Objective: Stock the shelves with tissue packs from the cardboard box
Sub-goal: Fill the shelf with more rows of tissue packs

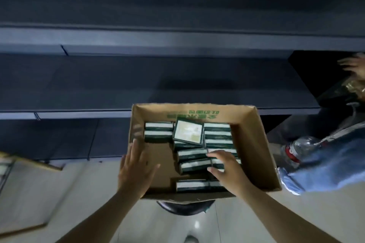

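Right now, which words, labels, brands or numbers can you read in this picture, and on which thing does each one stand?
No text can be read here.
Cardboard box, inner far wall: green printed characters, upside down and blurred, unreadable.
Tissue packs: pale face and green edges, print too blurred.
Plastic bottle: red label, too small to read.
Shelves: no tags with text visible.

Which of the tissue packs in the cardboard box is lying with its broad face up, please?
The tissue pack at the far middle of the cardboard box, resting tilted on top of others. It shows its pale square face; the rest show only their narrow striped edges.
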### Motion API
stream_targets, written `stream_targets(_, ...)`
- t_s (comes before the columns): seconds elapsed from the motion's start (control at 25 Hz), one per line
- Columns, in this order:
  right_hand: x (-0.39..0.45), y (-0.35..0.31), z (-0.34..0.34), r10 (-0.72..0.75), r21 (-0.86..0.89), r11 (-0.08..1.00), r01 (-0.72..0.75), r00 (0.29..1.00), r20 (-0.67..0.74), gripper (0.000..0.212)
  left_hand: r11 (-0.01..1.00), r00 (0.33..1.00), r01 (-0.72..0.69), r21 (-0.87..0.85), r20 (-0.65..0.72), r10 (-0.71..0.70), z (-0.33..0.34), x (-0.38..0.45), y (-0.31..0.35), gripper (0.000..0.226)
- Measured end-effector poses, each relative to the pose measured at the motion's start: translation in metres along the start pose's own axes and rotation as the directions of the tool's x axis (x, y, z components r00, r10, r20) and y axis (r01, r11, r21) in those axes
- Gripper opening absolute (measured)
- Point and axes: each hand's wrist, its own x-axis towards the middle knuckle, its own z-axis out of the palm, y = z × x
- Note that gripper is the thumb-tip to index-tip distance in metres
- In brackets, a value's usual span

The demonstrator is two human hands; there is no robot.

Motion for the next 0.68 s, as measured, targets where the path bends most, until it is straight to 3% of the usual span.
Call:
stream_targets(0.16,0.027,0.047,0.041,-0.054,0.0,0.999,0.054,0.989,0.139,0.037,0.985,0.991,0.081,0.154,-0.115,-0.063,0.03,0.002,-0.008,0.07)
stream_targets(0.28,0.049,0.066,0.06,-0.106,0.009,0.994,0.106,0.97,0.219,0.036,0.973,0.965,0.211,0.092,-0.179,-0.192,0.032,0.0,-0.011,0.074)
stream_targets(0.36,0.056,0.074,0.067,-0.136,-0.028,0.989,0.148,0.956,0.261,0.037,0.97,0.965,0.219,0.104,-0.17,-0.2,0.034,0.002,-0.01,0.075)
stream_targets(0.68,0.067,0.082,0.07,-0.208,-0.042,0.974,0.222,0.953,0.222,0.043,0.95,0.968,0.221,0.219,-0.17,-0.186,0.035,0.003,-0.007,0.077)
